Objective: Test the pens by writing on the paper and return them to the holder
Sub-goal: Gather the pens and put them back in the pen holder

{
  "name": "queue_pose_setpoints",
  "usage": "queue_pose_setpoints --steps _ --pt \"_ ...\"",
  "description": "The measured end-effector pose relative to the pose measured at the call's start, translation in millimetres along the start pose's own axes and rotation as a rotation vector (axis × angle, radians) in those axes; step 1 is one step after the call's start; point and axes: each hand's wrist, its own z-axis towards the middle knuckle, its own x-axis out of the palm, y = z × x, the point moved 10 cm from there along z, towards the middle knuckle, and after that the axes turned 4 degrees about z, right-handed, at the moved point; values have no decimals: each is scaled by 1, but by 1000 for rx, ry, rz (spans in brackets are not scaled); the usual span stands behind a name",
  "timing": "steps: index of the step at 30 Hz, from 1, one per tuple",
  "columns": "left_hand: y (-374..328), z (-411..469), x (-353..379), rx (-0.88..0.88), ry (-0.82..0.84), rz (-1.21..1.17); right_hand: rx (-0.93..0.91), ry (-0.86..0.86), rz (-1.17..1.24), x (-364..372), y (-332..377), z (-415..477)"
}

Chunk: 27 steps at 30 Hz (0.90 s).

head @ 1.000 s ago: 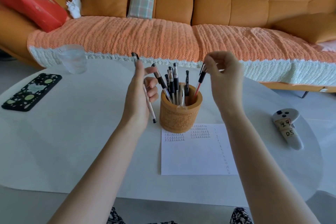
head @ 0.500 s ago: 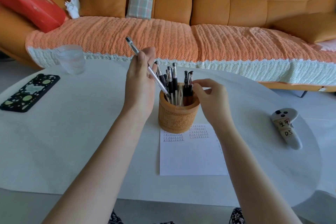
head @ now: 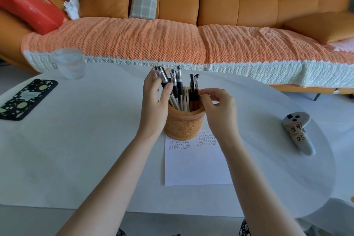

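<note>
Nearest, low in the middle of the frame, lies one paper (head: 197, 161) on the white table (head: 86, 149), with a few short rows of test marks at its top edge and the rest blank. The holder (head: 183, 125) stands on that top edge, just above centre.

The left hand (head: 156, 101) is at the holder's left rim with its fingers (head: 166, 90) pinched on a pen (head: 162, 77), whose lower end already sits inside the cup. The right hand (head: 218, 109) is at the right rim, fingers curled narrow beside the two dark pens (head: 193, 90); whether it grips one or only touches the rim I cannot tell.

This looks like the return step. To do it well, let the pen slide straight down among the others rather than pushing it sideways, and keep the right hand steadying the cup so it does not tip or drag the sheet. Release only when the tip reaches the bottom.

Count: one holder, one paper, two hands, about six or seven pens in the cup; they overlap, so the number is unsure.

Further off: one phone (head: 26, 97) at middle left, one remote (head: 298, 132) at right, one cup (head: 69, 65) at upper left, and beyond it the sofa (head: 191, 5) with one red box (head: 28, 2).
</note>
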Motion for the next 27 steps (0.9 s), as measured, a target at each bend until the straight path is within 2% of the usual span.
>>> queue_pose_setpoints --steps 5,7,9,12,20,24,27 --pt "-11 -6 3 7 67 -22 13 21 -7 4 -4 -3" --pt "-10 -1 5 -7 81 -28 62 125 -17 14 -10 -7" --pt "2 7 4 -130 57 -33 161 280 6 30 -22 -13" --pt "1 17 3 -174 17 99 257 442 19 53 -41 -23" --pt "-32 25 21 127 122 365 173 351 -20 43 -38 -20" --pt "-22 18 31 116 181 405 155 365 -1 48 -41 -21" --pt "-5 14 32 42 215 387 139 370 15 49 -37 -21"
